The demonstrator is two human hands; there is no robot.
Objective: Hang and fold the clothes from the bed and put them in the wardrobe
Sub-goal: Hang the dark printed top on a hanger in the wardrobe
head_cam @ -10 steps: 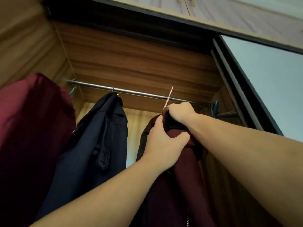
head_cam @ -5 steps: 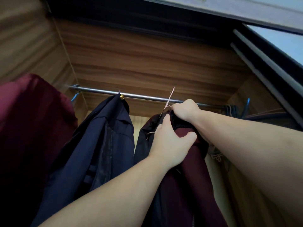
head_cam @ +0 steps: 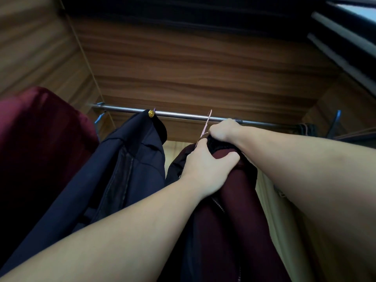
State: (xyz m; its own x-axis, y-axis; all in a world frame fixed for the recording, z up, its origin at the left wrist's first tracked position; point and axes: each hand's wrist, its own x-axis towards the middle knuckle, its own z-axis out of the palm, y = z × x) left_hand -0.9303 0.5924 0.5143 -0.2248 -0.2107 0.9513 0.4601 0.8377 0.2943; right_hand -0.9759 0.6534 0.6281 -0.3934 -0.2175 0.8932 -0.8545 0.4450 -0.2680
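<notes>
Inside the wooden wardrobe [head_cam: 183,64], both bare arms reached up toward the metal rail [head_cam: 183,115] that ran across its back. The left hand [head_cam: 205,167] gripped the shoulder of a maroon jacket [head_cam: 230,210], its fingers [head_cam: 200,146] curled over the top of the cloth and the thumb pressed against the front. The right hand [head_cam: 222,130] was closed tight round the jacket's dark collar [head_cam: 218,144], just under the rail, with the knuckles close against the bar. A thin pink hanger hook [head_cam: 208,123] rose from between the two hands and reached the rail; whether it sat fully over the bar could not be told.

The maroon jacket hung down from the hands toward the lower edge of the view, a zip line showing on its front. To its left, apart from it, a navy jacket [head_cam: 122,163] hung on the rail, a gold button [head_cam: 151,113] near its collar. Farther left, close to the wardrobe's side wall, a dark red garment [head_cam: 34,139] filled the near corner. At the rail's right end a few bare hangers [head_cam: 307,129] were bunched against the side wall.
</notes>
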